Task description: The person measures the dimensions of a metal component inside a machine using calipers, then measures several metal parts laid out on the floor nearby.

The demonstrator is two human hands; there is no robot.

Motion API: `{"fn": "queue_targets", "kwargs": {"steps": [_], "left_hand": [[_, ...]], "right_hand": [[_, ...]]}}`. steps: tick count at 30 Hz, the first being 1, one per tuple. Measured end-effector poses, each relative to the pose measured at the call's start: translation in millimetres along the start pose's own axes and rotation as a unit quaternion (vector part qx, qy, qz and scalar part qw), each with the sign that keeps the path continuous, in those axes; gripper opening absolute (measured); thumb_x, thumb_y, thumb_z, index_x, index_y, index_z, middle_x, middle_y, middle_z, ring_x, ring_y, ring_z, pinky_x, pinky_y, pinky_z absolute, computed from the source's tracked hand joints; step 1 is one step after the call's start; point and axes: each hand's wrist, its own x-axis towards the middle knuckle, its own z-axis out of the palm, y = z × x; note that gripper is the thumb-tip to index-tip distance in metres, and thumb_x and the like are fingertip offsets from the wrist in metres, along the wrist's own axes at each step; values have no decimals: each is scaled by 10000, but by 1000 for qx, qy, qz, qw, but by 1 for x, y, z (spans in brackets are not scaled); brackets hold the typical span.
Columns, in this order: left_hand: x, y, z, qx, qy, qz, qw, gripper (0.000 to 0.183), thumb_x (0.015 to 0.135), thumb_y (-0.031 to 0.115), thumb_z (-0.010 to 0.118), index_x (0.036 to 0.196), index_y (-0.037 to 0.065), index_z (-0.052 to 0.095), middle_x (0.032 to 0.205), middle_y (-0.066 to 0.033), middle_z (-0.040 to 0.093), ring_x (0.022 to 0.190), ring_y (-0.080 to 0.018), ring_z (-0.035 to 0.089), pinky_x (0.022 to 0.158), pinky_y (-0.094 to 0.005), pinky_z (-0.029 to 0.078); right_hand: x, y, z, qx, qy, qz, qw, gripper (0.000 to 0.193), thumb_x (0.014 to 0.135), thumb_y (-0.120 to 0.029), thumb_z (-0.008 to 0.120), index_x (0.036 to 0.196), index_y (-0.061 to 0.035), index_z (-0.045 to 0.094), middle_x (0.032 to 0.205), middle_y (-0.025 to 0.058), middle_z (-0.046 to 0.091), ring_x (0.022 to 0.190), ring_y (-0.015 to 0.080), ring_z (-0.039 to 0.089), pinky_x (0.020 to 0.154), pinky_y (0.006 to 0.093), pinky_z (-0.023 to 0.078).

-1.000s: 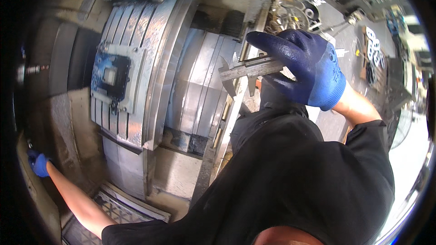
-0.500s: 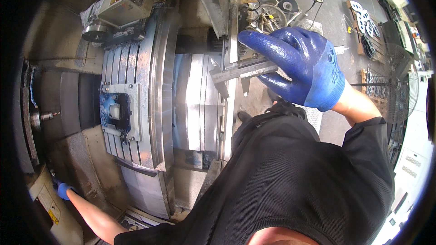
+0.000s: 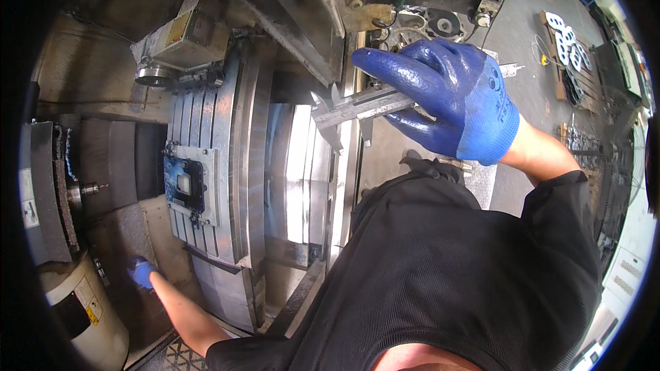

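Note:
My right hand (image 3: 450, 99), in a blue coated glove, is closed around a metal vernier caliper (image 3: 375, 107). The caliper's jaws point left, past the edge of the machine opening, and the end of its beam shows beyond the glove. Far to the left, my left hand (image 3: 142, 273), also in a blue glove, is low inside the machine beside a beige rounded housing (image 3: 103, 309). Its fingers are dark and too small to make out. Between the hands, a dark blue-coated square part (image 3: 195, 196) is fixed on a pale plate (image 3: 212, 199).
The plate is mounted on the slotted machine table (image 3: 180, 110). A spindle with a cutting tool (image 3: 89, 189) stands at the left. A grey boxy unit (image 3: 189, 38) sits at the table's far end. White flat parts (image 3: 564, 36) lie on a pallet at the far right.
My left hand has moved right, away from the beige housing's edge and toward the table. The view has shifted slightly. The caliper stays in my right hand, moved slightly left.

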Motion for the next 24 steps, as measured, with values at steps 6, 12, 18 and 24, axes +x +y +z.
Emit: {"fn": "queue_targets", "kwargs": {"steps": [6, 12, 18, 24], "left_hand": [[-154, 39, -8, 29, -116, -28, 992, 490, 940, 499, 629, 1146, 69, 742, 1038, -185, 760, 906, -341, 726, 790, -459, 584], [-356, 76, -3, -99, -249, -94, 959, 302, 1020, 269, 545, 1095, 59, 748, 970, -98, 760, 851, -202, 705, 730, -355, 572], [-498, 10, 85, -33, -409, 197, 890, 258, 1024, 158, 502, 987, 147, 758, 976, -56, 751, 881, -195, 713, 707, -328, 554], [-652, 51, 69, 21, -482, 356, 800, 203, 1002, 118, 510, 976, 138, 710, 906, -32, 668, 897, -153, 648, 749, -319, 516]], "right_hand": [[-9, 47, -20, 24, 15, -16, 999, 604, 840, -251, 775, 1407, -145, 594, 1057, 115, 655, 878, 332, 665, 729, 447, 545], [-16, 74, -31, 13, 31, -13, 999, 600, 821, -265, 788, 1383, -152, 612, 1053, 115, 667, 855, 334, 684, 712, 451, 558], [-41, 105, -53, 31, 45, 6, 998, 634, 805, -250, 797, 1402, -164, 600, 1042, 124, 672, 855, 333, 684, 711, 453, 559], [-57, 111, -52, 15, 8, 20, 1000, 661, 792, -227, 810, 1411, -148, 592, 1025, 129, 668, 842, 326, 682, 697, 454, 550]]}}
